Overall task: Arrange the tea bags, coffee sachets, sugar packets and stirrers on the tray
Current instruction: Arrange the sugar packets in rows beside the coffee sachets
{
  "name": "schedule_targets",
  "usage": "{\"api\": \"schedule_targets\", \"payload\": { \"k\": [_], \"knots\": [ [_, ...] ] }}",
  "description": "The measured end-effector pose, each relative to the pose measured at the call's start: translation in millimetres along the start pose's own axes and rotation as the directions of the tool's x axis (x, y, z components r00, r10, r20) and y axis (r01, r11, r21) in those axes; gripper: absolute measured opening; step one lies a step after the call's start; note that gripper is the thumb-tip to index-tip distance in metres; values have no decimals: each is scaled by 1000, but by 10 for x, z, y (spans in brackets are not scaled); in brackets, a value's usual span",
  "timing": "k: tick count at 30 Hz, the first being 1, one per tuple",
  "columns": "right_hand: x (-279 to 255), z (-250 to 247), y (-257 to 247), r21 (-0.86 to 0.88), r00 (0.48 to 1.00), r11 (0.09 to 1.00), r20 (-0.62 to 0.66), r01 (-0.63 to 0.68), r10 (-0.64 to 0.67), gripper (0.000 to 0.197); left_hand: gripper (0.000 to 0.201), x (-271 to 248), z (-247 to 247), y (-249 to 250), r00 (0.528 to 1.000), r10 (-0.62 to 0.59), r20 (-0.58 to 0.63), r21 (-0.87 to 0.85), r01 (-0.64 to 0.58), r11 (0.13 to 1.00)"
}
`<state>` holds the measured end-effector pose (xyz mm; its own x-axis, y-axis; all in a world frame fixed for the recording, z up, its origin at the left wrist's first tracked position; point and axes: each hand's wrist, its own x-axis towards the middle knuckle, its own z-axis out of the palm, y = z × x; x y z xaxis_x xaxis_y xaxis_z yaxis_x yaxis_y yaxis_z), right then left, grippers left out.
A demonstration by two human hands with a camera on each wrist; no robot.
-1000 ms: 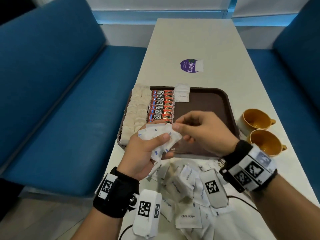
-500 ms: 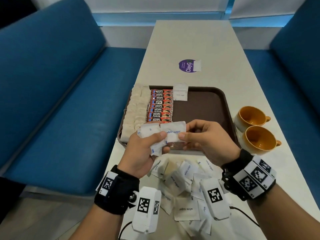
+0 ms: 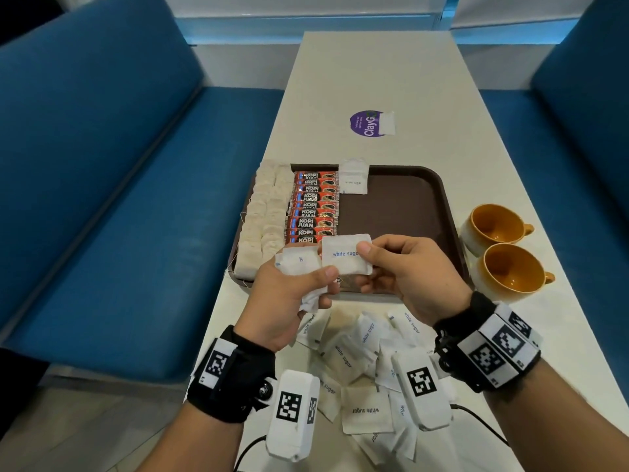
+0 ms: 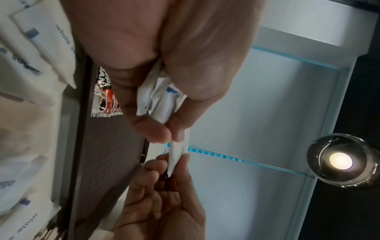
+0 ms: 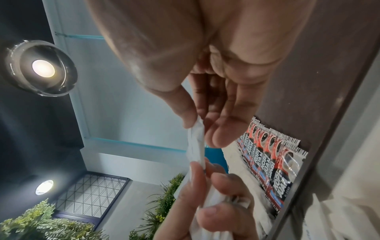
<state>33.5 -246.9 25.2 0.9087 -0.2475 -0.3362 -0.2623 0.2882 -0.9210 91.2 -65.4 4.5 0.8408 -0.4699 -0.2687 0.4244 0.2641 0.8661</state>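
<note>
Where a pale table [image 3: 374, 80] runs between blue benches [image 3: 102, 165], the brown tray [image 3: 401, 212] holds rows of tea bags [image 3: 262, 212] and coffee sachets [image 3: 315, 207]. Above its near edge, the left hand [image 3: 282, 308] clutches crumpled sugar packets [image 3: 299, 267]; the right hand [image 3: 408, 277] pinches one flat paper packet [image 3: 343, 255].

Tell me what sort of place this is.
Probably a café or canteen booth: blue padded bench seats flank a long pale table bearing a brown serving tray, two orange cups and loose sugar packets.
</note>
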Motion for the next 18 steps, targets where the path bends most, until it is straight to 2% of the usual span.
{"api": "schedule_targets", "payload": {
  "k": [5, 9, 11, 14, 18],
  "knots": [
    [108, -15, 14, 13, 1000, 1000, -3, 3, -3, 23, 36, 51, -20, 4, 998, -31, -46, -62, 28, 998],
    [316, -83, -64, -23, 999, 998, 9, 51, -51, 23, 45, 109, -72, 57, 992, -117, -50, -87, 113, 990],
    [525, -146, -100, -34, 997, 997, -30, 71, -72, 22, 45, 129, -103, 84, 987, -157, -20, -104, 154, 983],
    [908, -236, -126, -85, 993, 996, -111, 34, -43, 8, 38, 168, -167, 99, 980, -199, 25, -170, 201, 965],
    [1445, -416, -94, -315, 970, 948, -241, -39, -40, 11, 32, 249, -276, 58, 978, -184, 93, -238, 201, 950]
  ]
}}
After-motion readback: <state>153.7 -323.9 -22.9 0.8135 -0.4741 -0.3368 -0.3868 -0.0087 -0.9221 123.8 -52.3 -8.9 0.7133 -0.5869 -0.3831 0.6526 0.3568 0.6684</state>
